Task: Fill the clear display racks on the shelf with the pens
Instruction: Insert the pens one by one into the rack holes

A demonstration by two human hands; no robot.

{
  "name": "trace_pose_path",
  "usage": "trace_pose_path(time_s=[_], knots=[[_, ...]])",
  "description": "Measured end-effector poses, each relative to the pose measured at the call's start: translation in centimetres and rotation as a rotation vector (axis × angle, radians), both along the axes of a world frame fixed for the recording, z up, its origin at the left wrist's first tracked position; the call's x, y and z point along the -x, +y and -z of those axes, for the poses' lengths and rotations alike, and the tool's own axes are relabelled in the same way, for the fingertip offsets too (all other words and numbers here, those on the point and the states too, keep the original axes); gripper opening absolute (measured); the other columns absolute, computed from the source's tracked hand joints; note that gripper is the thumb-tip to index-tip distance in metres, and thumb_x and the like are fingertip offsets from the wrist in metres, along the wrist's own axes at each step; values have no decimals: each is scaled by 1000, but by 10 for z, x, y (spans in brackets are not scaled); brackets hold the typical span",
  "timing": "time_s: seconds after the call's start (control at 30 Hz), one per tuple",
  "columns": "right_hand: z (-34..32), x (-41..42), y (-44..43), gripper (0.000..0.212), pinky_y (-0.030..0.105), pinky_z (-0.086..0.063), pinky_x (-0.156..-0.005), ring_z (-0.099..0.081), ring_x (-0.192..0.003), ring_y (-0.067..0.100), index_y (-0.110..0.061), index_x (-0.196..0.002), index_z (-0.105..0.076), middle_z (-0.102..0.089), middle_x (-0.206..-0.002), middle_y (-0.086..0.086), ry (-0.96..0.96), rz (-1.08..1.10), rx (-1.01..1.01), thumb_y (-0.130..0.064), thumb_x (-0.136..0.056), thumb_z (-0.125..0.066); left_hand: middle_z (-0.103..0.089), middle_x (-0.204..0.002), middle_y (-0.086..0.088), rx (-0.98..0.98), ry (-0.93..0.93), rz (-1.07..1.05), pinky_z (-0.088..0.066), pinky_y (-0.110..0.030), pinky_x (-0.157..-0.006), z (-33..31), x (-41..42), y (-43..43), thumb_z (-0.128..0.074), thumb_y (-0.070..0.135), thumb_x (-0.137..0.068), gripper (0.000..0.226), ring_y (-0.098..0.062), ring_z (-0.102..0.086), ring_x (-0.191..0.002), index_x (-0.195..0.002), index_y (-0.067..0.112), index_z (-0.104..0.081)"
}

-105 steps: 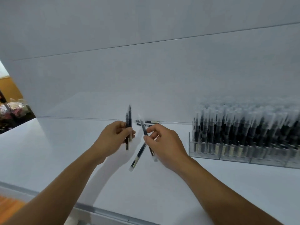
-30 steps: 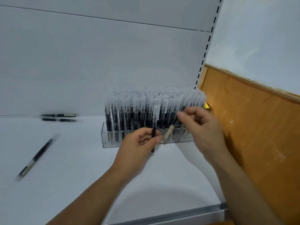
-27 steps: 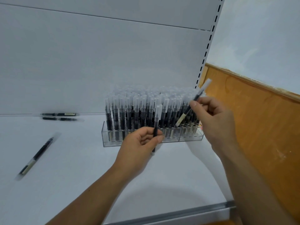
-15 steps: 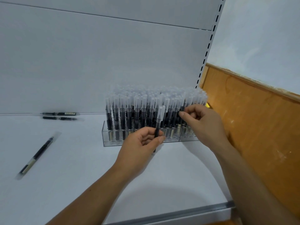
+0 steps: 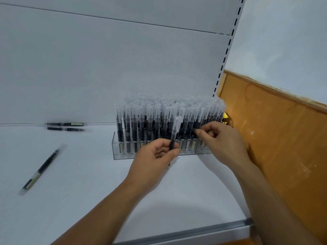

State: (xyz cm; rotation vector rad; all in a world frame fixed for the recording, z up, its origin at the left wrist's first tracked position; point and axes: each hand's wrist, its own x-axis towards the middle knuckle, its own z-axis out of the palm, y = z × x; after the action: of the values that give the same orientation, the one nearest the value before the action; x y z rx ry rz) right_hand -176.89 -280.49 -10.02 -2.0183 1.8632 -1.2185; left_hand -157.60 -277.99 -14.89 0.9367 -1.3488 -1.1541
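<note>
Right hand (image 5: pixel 221 144), lowered from its raised position, is curling at the racked pens (image 5: pixel 150 121), centre frame, grip indeterminate; left hand (image 5: pixel 154 158) is pinching the next pen (image 5: pixel 175 131) upright; rack (image 5: pixel 123 153) is appearing nearly full.

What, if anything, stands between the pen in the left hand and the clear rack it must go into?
No loose thing lies between the held pen and the rack. Inside, though, standing pens crowd the slots that show, and the right hand is among those at the right.
</note>
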Motion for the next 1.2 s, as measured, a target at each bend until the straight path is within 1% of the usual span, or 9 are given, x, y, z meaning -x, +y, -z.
trace_pose_path(time_s=[0.13,0.27,0.37,0.5,0.63,0.73,0.9,1.1,1.2], knots=[[1,-5,17,7,24,-42,-54,-50,-56,5,-29,-84,-70,-57,-58,-7,-179,-104,59,-34,-89,-68,-74,-90,3,54,-18,-23,-55,-21,-75,-1,0,1,-73,19,-85,17,-21,-69,-91,-92,35,-72],[0,-27,32,7,35,-46,-56,-52,-61,29,-25,-92,-72,-58,-61,4,-333,-394,-18,-24,-85,-72,-73,-87,9,165,-120,-77,-52,-19,-70,-2,0,4,-71,22,-87,18,-12,-68,-81,-94,38,-70],[-1,-38,33,3,25,-41,-53,-45,-55,16,-16,-86,-71,-53,-57,3,-330,-440,-5,-19,-85,-73,-72,-86,16,257,-283,-113,-53,-18,-70,-4,-1,7,-67,26,-88,14,-6,-67,-79,-97,37,-69],[-4,-36,33,14,23,-37,-51,-42,-53,13,-9,-76,-68,-49,-55,6,-364,-434,56,-18,-86,-72,-69,-98,25,405,-488,-217,-48,-14,-82,-9,-2,13,-65,32,-89,20,5,-63,-95,-108,34,-67],[-23,-7,22,15,15,-36,-47,-41,-51,5,-19,-75,-68,-50,-54,-7,-537,-207,220,-26,-88,-71,-59,-113,21,555,-705,-341,-30,-12,-99,-12,-5,17,-59,35,-88,30,2,-48,-113,-117,28,-66],[-31,11,9,21,14,-35,-49,-40,-53,7,-13,-79,-68,-48,-56,3,-440,-69,272,-32,-89,-70,-60,-117,13,583,-840,-393,-22,-16,-101,-11,-8,17,-60,29,-88,33,-7,-45,-116,-120,23,-65],[-31,18,-5,22,8,-33,-46,-41,-47,3,-16,-78,-66,-45,-50,-10,-253,-8,222,-35,-89,-68,-60,-120,8,581,-997,-416,-29,-30,-103,-9,-5,19,-62,26,-86,38,-15,-49,-117,-123,20,-65],[-29,15,-10,28,16,-30,-48,-46,-47,2,-25,-67,-60,-50,-47,-13,57,-32,-37,-43,-87,-68,-60,-119,10,540,-999,-393,-26,-28,-103,-9,-7,18,-64,24,-86,37,-14,-48,-116,-123,21,-65],[-24,13,-9,26,24,-32,-50,-45,-50,6,-23,-70,-61,-52,-53,-8,86,-32,-85,-41,-88,-67,-61,-118,10,548,-988,-389,-28,-29,-103,-9,-7,19,-63,24,-85,35,-14,-49,-115,-120,21,-66]])
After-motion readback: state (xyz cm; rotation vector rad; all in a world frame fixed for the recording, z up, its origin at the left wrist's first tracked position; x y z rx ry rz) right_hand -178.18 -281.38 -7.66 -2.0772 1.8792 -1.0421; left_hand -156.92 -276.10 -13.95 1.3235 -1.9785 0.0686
